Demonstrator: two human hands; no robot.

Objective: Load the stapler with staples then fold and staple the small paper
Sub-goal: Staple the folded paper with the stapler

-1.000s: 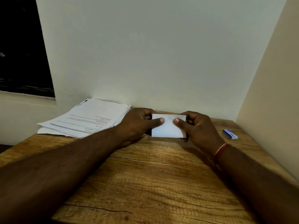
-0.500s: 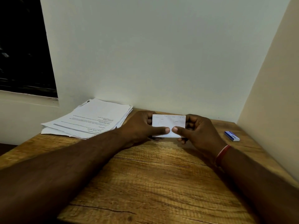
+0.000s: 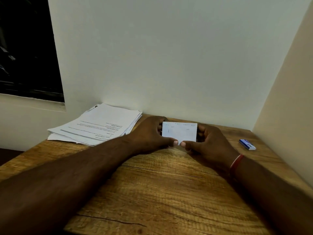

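Observation:
A small white paper (image 3: 179, 132) stands upright on its lower edge at the far middle of the wooden table (image 3: 160, 192), held between both hands. My left hand (image 3: 150, 134) grips its left side, thumb tip on the lower edge. My right hand (image 3: 210, 146) grips its right side, its thumb tip almost touching the left thumb at the bottom middle. A small blue and white staple box (image 3: 247, 144) lies to the right, near the side wall. No stapler is visible.
A stack of printed sheets (image 3: 96, 126) lies at the table's far left corner against the back wall. A beige side wall bounds the table on the right. A dark window is at upper left.
Both thumbs slid down and inward along the paper's front until they nearly meet at its lower edge. The paper stayed upright between the hands.

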